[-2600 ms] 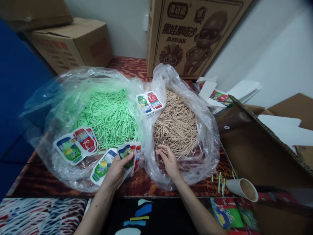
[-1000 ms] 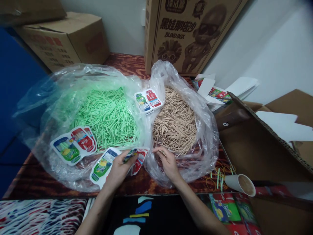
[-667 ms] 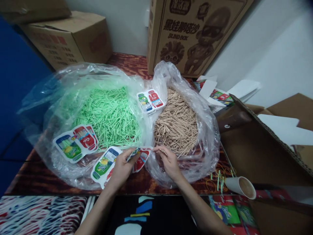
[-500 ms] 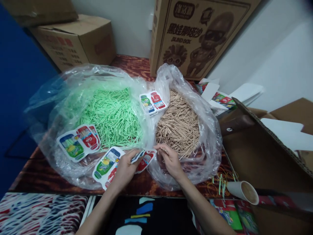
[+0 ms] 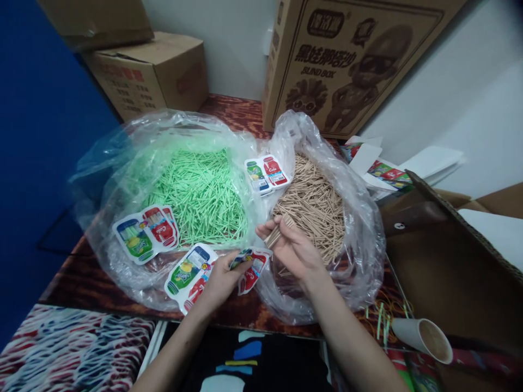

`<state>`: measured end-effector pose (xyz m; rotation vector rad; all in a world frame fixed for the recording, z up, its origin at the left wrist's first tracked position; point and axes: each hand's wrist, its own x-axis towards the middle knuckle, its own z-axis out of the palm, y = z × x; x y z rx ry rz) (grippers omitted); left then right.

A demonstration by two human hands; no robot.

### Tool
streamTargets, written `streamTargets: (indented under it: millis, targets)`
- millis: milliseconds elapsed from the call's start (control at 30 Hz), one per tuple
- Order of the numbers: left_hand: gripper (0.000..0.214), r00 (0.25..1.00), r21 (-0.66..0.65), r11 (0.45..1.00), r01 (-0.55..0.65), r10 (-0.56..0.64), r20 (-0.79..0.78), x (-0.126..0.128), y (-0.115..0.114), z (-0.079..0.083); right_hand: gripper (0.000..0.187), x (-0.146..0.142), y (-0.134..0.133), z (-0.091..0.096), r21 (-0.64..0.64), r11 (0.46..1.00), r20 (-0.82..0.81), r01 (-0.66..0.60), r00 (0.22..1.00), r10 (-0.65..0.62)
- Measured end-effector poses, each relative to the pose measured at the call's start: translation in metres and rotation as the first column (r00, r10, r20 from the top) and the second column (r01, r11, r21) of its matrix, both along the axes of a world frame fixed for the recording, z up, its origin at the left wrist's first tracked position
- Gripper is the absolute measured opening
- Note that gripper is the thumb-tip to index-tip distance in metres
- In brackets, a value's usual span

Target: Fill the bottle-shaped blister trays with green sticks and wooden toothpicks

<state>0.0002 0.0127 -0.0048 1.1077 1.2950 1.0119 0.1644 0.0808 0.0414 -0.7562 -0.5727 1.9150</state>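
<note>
My right hand [image 5: 293,246] is closed on a small bunch of tan sticks [image 5: 278,232], held just above the tan stick pile [image 5: 316,207] in its clear plastic bag [image 5: 365,239]. My left hand [image 5: 223,277] pinches a printed bottle-shaped packet [image 5: 251,267] at the near edge between the two bags. Another printed packet [image 5: 188,269] lies just left of that hand. A pile of green sticks [image 5: 200,193] fills the left clear bag [image 5: 102,179].
More printed packets lie on the green bag [image 5: 143,237] and between the bags [image 5: 267,173]. Cardboard boxes stand behind [image 5: 155,71] [image 5: 347,60] and an open one at right [image 5: 449,256]. A paper cup [image 5: 425,337] and rubber bands [image 5: 382,316] lie near the table edge.
My right hand lifted out of the tan pile with a bunch of sticks and turned palm up. The left hand's packet has been bent open and shifted toward the right hand. The camera panned left.
</note>
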Motion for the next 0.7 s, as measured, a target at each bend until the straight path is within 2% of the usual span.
streamTargets:
  millis: [133, 267, 333, 433, 533, 600, 700]
  targets:
    - [0.018, 0.999, -0.013, 1.000, -0.007, 0.007, 0.042, -0.001, -0.001, -0.001, 0.015, -0.004, -0.002, -0.003, -0.029, 0.998, 0.044, -0.050, 0.998, 0.051]
    - [0.018, 0.999, -0.009, 1.000, -0.023, 0.024, 0.039, -0.001, -0.001, -0.005, 0.019, -0.007, -0.010, -0.007, 0.012, 0.996, 0.186, -0.087, 0.979, 0.083]
    - [0.017, 0.999, -0.004, 1.000, -0.026, 0.026, 0.040, -0.001, 0.000, -0.007, 0.021, -0.007, -0.015, -0.004, 0.064, 0.981, 0.313, -0.181, 0.937, 0.152]
    - [0.017, 0.998, -0.007, 0.999, -0.051, 0.051, 0.043, -0.002, 0.000, -0.007, 0.025, -0.005, -0.020, 0.005, 0.156, 0.927, 0.510, -0.340, 0.832, 0.219]
    - [0.018, 0.995, 0.012, 0.996, -0.086, 0.085, 0.046, -0.006, -0.001, -0.005, 0.034, -0.002, -0.023, 0.013, 0.268, 0.902, 0.612, -0.340, 0.783, 0.113]
    - [0.020, 0.994, 0.022, 0.995, -0.097, 0.096, 0.057, -0.008, -0.002, -0.002, 0.027, -0.003, -0.026, 0.014, 0.363, 0.878, 0.672, -0.311, 0.740, -0.015]
    - [0.021, 0.992, 0.021, 0.994, -0.112, 0.110, 0.063, -0.012, -0.003, 0.002, 0.019, -0.008, -0.031, 0.010, 0.478, 0.786, 0.769, -0.391, 0.619, -0.160]
